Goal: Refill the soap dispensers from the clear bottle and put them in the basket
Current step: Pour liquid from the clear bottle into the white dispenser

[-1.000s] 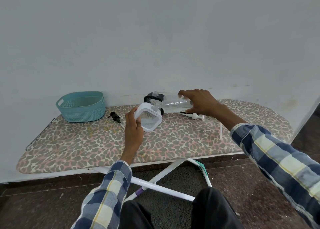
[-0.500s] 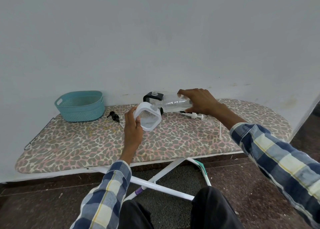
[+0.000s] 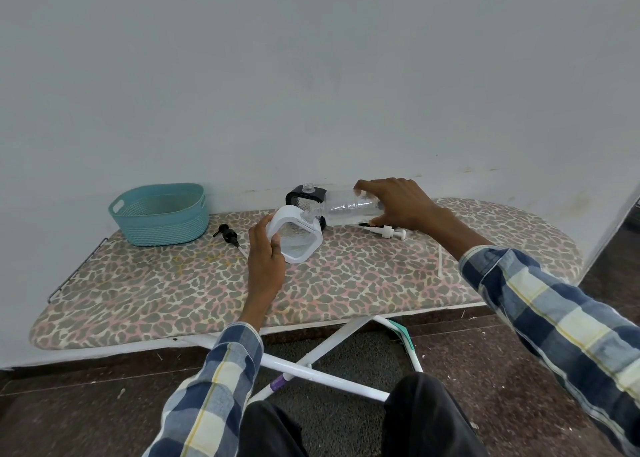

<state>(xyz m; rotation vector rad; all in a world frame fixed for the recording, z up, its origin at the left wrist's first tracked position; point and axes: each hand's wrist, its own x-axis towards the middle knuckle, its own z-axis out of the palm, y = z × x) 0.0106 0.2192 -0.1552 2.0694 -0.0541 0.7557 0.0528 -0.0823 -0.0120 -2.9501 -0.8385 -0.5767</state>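
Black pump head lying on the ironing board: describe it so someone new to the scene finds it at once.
Start at the leopard-print ironing board and find the teal woven plastic basket at its far left. Just right of the basket's base lies the small black pump head, its pale dip tube trailing toward the left hand. It is black; the other loose pump, under the right hand, is white.

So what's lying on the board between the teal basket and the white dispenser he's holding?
In the head view, a black pump head lies on the ironing board between the teal basket and the white dispenser held by the left hand.
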